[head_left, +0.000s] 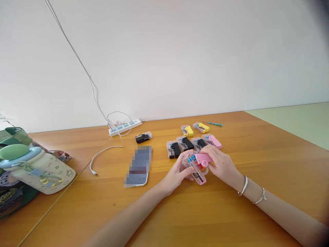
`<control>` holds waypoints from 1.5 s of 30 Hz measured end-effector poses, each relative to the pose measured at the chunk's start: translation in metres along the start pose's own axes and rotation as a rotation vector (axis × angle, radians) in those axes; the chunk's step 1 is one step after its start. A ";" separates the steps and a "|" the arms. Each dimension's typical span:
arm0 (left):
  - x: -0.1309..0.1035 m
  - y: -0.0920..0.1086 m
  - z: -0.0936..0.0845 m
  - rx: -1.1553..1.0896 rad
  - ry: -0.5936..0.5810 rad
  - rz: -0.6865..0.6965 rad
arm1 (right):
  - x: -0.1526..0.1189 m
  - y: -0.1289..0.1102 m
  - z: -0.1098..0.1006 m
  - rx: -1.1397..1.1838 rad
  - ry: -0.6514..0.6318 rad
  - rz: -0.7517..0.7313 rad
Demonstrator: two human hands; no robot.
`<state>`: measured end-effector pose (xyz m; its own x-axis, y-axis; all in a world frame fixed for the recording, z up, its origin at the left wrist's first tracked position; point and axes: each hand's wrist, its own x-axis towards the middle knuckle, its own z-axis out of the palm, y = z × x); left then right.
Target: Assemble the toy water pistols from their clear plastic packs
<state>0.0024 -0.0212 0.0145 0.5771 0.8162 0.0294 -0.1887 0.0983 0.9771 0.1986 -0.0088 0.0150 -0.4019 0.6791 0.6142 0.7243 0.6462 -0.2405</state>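
Observation:
A clear toy gun [199,174] with a pink slide part is held between my two hands above the wooden table. My left hand [177,175] is closed round its clear body, thumb on the near side. With its fingers on the pink part [203,159], my right hand [221,164] grips from the other side. Just beyond lie similar toys with black parts [173,150] and one with a pink part [214,141]. Two with yellow parts [189,131] are farther back. Another black one [143,137] rests apart, to the left.
A phone [138,168] lies left of my hands. Behind it are a white power strip [125,127] and a loose cable [102,150]. A pale bottle [48,169] leans at the far left. A thin teal tool [214,124] sits near the back edge.

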 end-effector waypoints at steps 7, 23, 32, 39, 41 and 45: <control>-0.001 -0.002 -0.002 0.045 -0.050 -0.006 | 0.002 0.012 -0.007 -0.036 0.057 0.069; -0.009 -0.003 0.014 0.974 0.010 0.190 | 0.001 0.009 -0.007 0.021 -0.058 0.067; -0.007 -0.007 0.010 0.873 0.318 0.201 | 0.000 0.006 -0.003 0.118 -0.085 0.039; -0.003 -0.008 0.007 0.879 0.234 0.199 | 0.000 -0.007 -0.004 0.148 -0.174 -0.141; -0.001 -0.009 0.006 0.796 0.243 0.181 | 0.000 -0.007 -0.004 0.141 -0.170 -0.156; 0.002 -0.009 0.004 0.604 0.315 0.144 | 0.000 -0.002 -0.004 0.107 -0.059 -0.091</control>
<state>0.0079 -0.0228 0.0066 0.3045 0.9324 0.1944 0.2817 -0.2832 0.9168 0.1995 -0.0114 0.0180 -0.4976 0.6336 0.5923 0.6207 0.7371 -0.2670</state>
